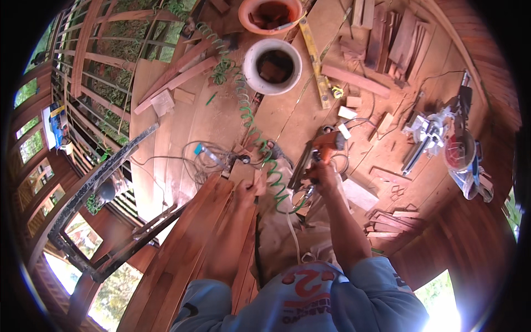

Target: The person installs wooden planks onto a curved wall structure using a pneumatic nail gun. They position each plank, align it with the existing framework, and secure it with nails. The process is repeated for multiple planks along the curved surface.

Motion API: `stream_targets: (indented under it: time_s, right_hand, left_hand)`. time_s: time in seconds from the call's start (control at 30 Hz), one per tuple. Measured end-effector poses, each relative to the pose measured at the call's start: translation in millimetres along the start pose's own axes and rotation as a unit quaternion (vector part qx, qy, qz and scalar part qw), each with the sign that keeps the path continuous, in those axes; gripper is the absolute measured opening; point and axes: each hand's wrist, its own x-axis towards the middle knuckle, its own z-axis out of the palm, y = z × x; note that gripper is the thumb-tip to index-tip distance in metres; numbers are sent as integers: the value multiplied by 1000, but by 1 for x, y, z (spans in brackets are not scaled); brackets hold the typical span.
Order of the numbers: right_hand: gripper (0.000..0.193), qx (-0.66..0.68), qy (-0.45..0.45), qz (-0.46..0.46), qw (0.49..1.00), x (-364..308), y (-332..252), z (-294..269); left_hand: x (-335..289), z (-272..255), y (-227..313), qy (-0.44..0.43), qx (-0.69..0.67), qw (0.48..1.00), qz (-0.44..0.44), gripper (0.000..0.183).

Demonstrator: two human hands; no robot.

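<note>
My right hand [322, 176] is wrapped around the handle of an orange and black nail gun [329, 143], its head pointing away from me. A green coiled air hose [247, 113] runs down from the far side, past my knees, to the base of the handle. My left hand [249, 190], fingers curled in, rests at the far end of several long reddish boards [191, 235]. Close to its fingertips is a small piece of wood [241, 171]; whether the hand grips it, I cannot tell.
Far ahead stand a white bucket [249, 69] and an orange basin [244, 23]. A yellow spirit level [317, 69] and a tape measure [337, 92] lie beside them. To the right are a mitre saw [460, 152] and wood offcuts [394, 221]. Tangled cable [193, 160] lies left, near a slatted railing [83, 50].
</note>
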Motion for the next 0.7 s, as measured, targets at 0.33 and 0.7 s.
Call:
stream_targets:
  time_s: [0.33,0.7]
  right_hand:
    - [25,159,4,-36,987,104,55,-91]
    - [19,-106,101,7,989,124,69,-52]
  left_hand:
    - [121,117,-37,-91,-24,995,-21,24]
    - [359,125,-214,98,251,963,-5,63]
